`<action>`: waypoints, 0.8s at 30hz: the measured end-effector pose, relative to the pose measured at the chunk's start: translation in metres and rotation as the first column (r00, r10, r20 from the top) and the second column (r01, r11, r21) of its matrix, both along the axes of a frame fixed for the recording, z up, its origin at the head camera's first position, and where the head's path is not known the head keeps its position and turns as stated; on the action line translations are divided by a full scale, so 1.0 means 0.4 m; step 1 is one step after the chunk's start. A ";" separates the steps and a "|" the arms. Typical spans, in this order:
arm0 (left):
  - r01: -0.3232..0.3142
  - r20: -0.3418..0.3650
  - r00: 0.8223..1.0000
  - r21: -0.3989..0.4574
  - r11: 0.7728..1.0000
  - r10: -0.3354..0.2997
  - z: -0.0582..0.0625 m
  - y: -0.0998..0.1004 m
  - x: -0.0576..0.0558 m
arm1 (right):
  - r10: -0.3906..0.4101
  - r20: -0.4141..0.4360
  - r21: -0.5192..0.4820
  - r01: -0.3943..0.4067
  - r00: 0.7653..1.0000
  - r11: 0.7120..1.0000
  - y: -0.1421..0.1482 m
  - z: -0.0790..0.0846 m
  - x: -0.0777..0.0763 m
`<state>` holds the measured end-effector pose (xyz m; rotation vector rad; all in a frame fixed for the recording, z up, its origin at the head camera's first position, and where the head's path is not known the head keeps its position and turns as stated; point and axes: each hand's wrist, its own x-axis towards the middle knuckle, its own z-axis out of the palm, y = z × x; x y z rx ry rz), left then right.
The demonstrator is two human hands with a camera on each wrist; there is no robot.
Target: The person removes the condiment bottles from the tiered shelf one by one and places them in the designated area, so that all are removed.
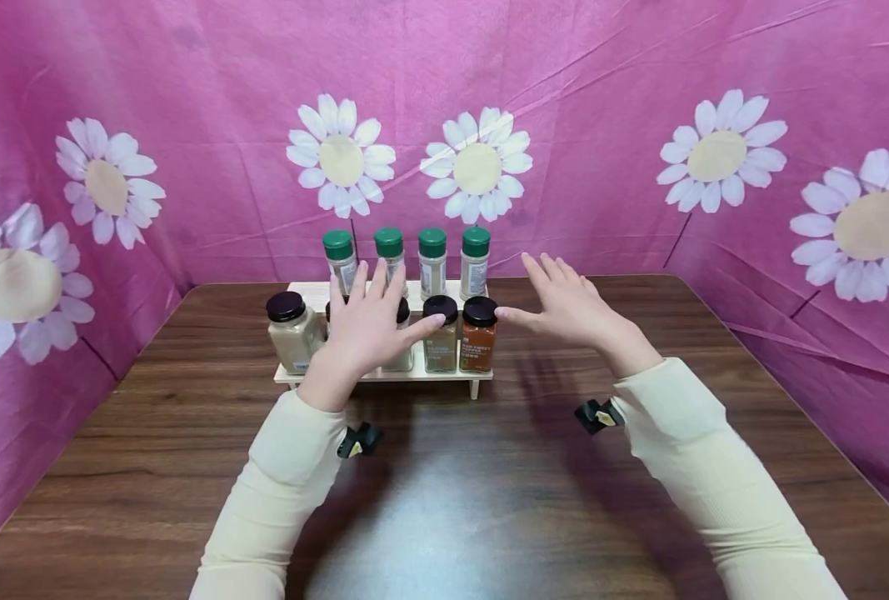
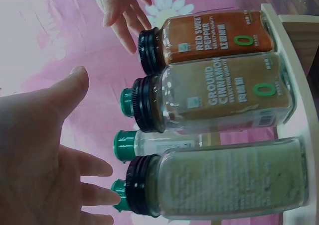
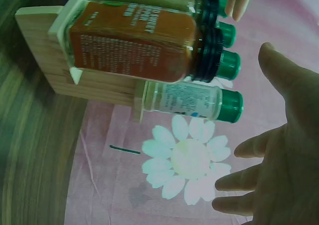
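A: Clock read from the head view. Red sweet pepper jar (image 1: 477, 348)?
B: Upright, 3 o'clock end of the front row on the small wooden rack (image 1: 384, 377). Ground cinnamon jar (image 1: 441, 352) just beside it, at 9 o'clock.

A: Relative to the right hand (image 1: 573, 315)?
B: Pepper jar at 9 o'clock, near the thumb; the right wrist view shows a gap to the lid. Fingers extended and spread, grasp wide, nothing held.

A: And the left hand (image 1: 362, 333)?
B: Cinnamon at its 3 o'clock. Thumb overlaps that lid from above, but the left wrist view shows them apart. Fingers spread, palm empty. Two dark-lidded jars partly hidden behind it.

A: Further out?
B: Pale jar (image 1: 295, 335) at the row's 9 o'clock end. Four green-capped bottles (image 1: 476, 268) on the rear shelf, towards 12. Brown table (image 1: 489, 508) beneath; pink daisy cloth (image 1: 594, 167) beyond, at 12.
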<state>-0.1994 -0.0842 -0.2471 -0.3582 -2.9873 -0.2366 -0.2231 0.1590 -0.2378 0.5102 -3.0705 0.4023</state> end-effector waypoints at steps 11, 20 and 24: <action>0.034 -0.167 0.986 0.193 0.981 -0.001 0.010 -0.055 0.001 | 0.050 -0.115 -0.289 -0.082 0.992 0.954 0.001 -0.027 0.005; 0.107 -0.303 0.953 0.426 0.898 0.030 -0.013 -0.114 0.015 | -0.023 -0.188 -0.494 -0.075 0.982 0.866 -0.027 -0.082 0.013; 0.163 -0.365 0.930 0.510 0.845 0.041 -0.030 -0.144 0.020 | -0.055 -0.216 -0.574 -0.081 0.975 0.815 -0.040 -0.112 0.020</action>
